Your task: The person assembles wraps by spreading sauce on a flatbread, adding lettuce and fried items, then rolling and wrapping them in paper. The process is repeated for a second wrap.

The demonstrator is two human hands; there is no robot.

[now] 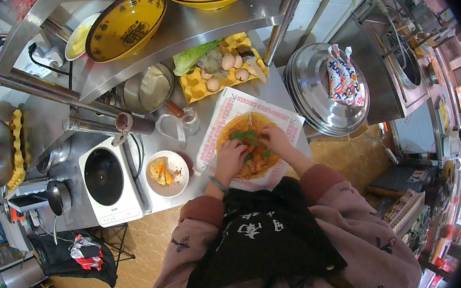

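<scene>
A round orange-brown flatbread (257,167) lies on a sheet of white paper with red print (287,117), topped with sauce and torn green leaves (247,136). Over its left side is my left hand (231,160), fingers bent and closed at the edge of the leaves. My right hand (277,141) reaches in from the right, its fingertips drawn together against the same greens. Whatever is between the fingers of either hand is too small to make out. Left of the paper, a white bowl (183,186) holds a cut piece of golden flatbread (160,172).
A white induction cooker (119,212) with a black plate stands at the left. Behind the paper are a yellow egg tray (195,85) with several eggs and a glass jar (190,123). Steel lids (304,90) are stacked at right. A steel shelf (228,22) with dishes overhangs the back.
</scene>
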